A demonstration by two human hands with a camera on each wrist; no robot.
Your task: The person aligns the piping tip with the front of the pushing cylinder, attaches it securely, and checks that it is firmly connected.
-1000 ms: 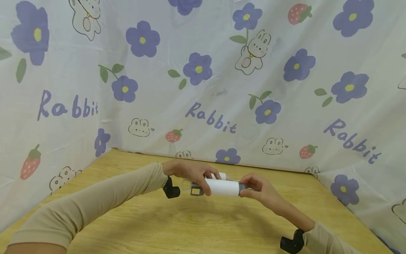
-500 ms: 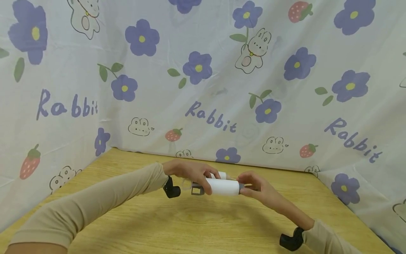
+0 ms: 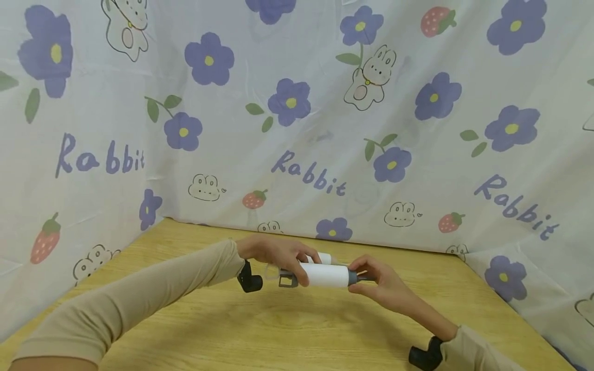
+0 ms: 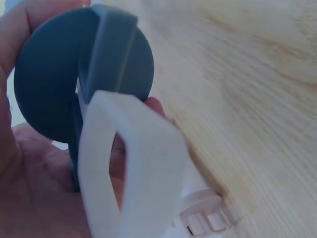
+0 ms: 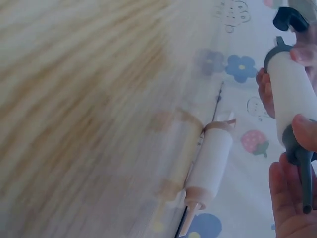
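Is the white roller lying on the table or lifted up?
Lifted up. The left hand and right hand hold the white roller sideways above the table.

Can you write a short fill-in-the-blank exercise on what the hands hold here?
1. Both hands hold a lint roller whose paper roll is ____ in colour.
2. The right hand grips the roller's grey ____.
3. The left hand grips the end away from the handle, above a ____ table.

Missing words: white; handle; wooden

Surface (image 3: pixel 287 330) in front of hands bare; spare roll (image 3: pixel 323 257) lies just behind; cloth walls (image 3: pixel 417 154) close back and sides.
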